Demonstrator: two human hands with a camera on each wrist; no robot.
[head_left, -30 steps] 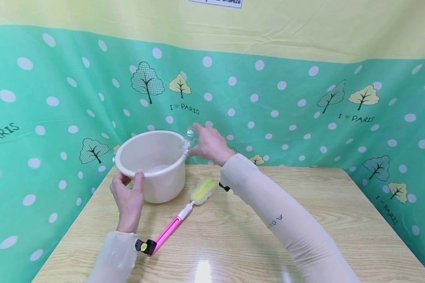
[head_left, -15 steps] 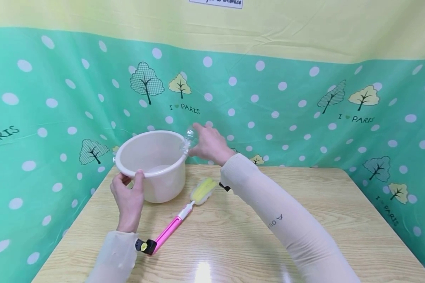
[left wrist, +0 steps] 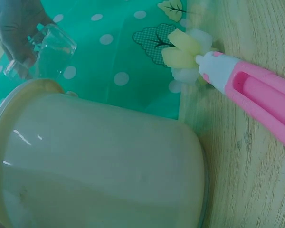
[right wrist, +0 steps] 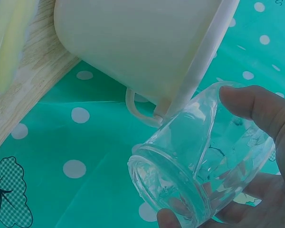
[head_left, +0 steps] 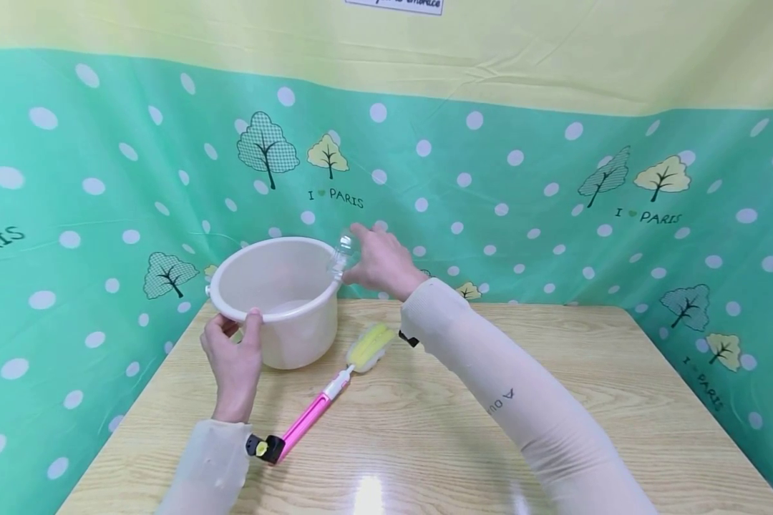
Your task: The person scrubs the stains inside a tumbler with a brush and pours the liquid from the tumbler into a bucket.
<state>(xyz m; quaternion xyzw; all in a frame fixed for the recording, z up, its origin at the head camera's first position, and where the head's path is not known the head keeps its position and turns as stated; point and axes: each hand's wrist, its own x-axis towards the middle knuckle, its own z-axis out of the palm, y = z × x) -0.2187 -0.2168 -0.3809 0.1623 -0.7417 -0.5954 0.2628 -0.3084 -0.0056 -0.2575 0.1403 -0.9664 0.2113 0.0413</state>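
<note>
A white plastic bucket (head_left: 299,336) stands upright at the table's back left. At its near rim my left hand (head_left: 232,357) grips the edge, thumb over the rim and fingers outside. My right hand (head_left: 386,263) holds a clear drinking glass (head_left: 343,252), tilted at the bucket's right rim. Up close in the right wrist view, the glass (right wrist: 194,152) lies between thumb and fingers, its side against the rim near the handle's end. In front of the bucket lies a bottle brush with a pink handle (head_left: 309,422) and a yellow and white sponge head (head_left: 370,348).
The wooden table (head_left: 489,429) carries all of this. A green cloth (head_left: 464,236) with white dots and printed trees hangs right behind the bucket and along both sides. Part of the brush handle passes beside the black camera (head_left: 267,449) on my left wrist.
</note>
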